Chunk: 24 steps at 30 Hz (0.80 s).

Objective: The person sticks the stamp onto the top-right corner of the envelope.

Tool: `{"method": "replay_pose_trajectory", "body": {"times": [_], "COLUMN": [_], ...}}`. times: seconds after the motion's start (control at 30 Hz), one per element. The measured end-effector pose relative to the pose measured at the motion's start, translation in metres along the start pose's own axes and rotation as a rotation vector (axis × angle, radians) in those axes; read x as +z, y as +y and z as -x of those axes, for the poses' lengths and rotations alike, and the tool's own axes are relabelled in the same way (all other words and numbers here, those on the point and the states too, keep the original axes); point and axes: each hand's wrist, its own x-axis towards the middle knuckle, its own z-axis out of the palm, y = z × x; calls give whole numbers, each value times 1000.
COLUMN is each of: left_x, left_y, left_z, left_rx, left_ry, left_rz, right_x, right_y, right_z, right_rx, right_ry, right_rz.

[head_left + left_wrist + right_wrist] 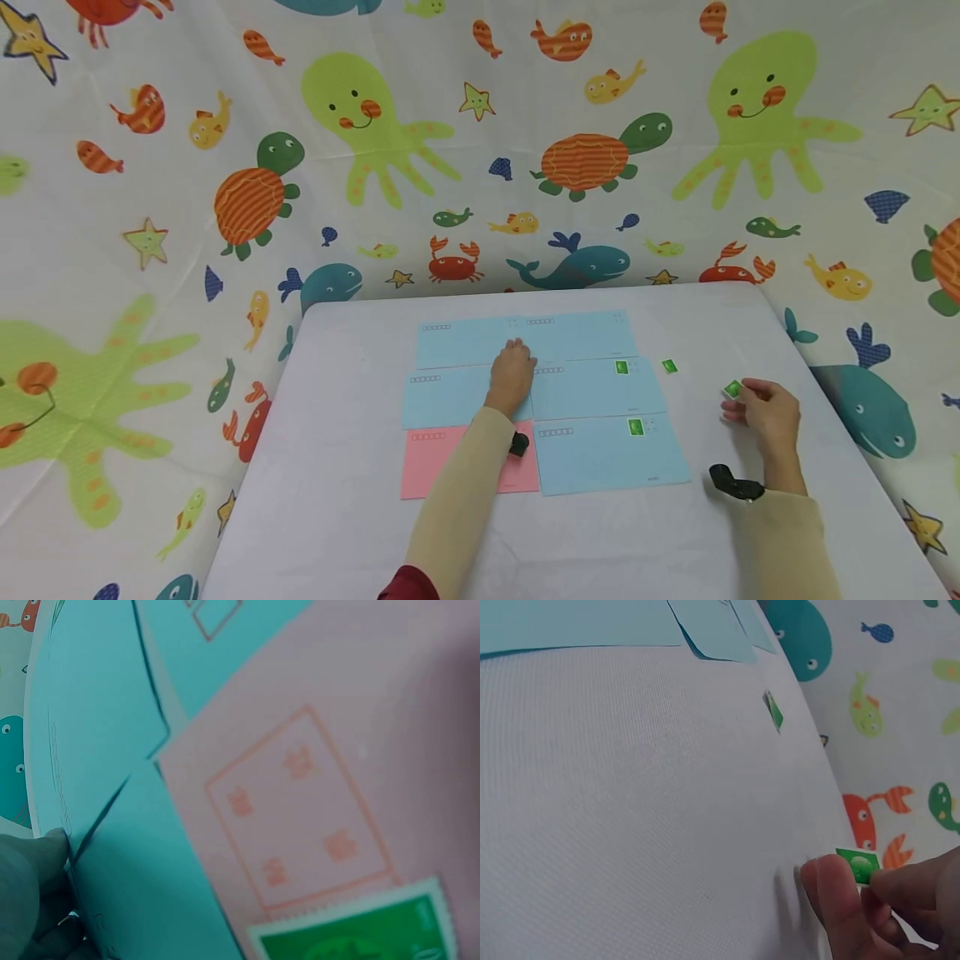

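My left hand [512,379] rests on the blue envelopes, over the inner edge of the middle left envelope [442,400], fingers pointing away from me. Its thumb shows at the left wrist view's lower left. Off to the right, above the white table, my right hand [771,418] pinches a small green stamp [732,389] between thumb and finger; the right wrist view also shows this stamp [860,865]. Another green stamp [670,366] lies loose between that hand and the envelopes. The middle right envelope [585,396] and lower right envelope [600,462] each bear a green stamp.
At the lower left is a pink envelope [427,467], partly under my left forearm; a stamp [360,937] on it shows in the left wrist view. Two blue envelopes form the back row. Behind the white table [337,467] hangs a sea-animal cloth [465,167].
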Motion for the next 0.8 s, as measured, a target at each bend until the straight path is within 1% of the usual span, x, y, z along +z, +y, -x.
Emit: {"method": "replay_pose_trajectory", "body": {"times": [0.13,0.27,0.57,0.8], "left_x": [-2,-2,1,1], "left_y": [0,1,2,3], "left_z": [0,1,-2,-4], "left_rx": [-5,-3,-16,-29], "left_ry": [-10,-9,-13,-7], "left_rz": [2,5,-4,-5], "right_x": [5,10,19,26], "right_y": [-2,-6,-17,-20], "right_z": [0,-1,-5,-10], "right_rx": [-25,-48,-86,-123], "right_ry": [-9,-6,-11,-36], "right_rz": [1,35,85,51]}}
